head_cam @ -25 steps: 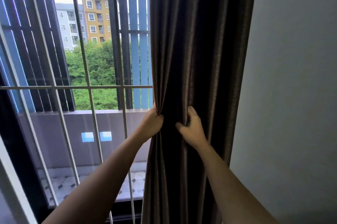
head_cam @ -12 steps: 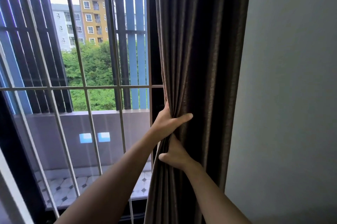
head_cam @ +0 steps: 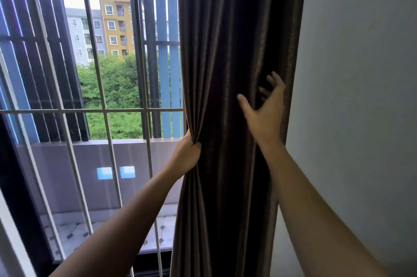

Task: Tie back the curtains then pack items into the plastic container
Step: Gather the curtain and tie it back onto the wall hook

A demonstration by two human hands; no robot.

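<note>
A dark brown curtain (head_cam: 228, 51) hangs gathered in folds at the right side of the window. My left hand (head_cam: 187, 154) grips the curtain's left edge at about waist height, pinching the fabric into a bunch. My right hand (head_cam: 264, 109) is higher up on the curtain's right side, fingers spread apart and reaching toward its right edge beside the wall, palm against the fabric. No tieback and no plastic container are in view.
A barred window (head_cam: 106, 118) fills the left, with a balcony, trees and buildings beyond. A plain grey wall (head_cam: 361, 96) stands right beside the curtain.
My right hand let go of the lower folds and rose up and to the right with fingers spread. My left hand stayed gripping the curtain's left edge.
</note>
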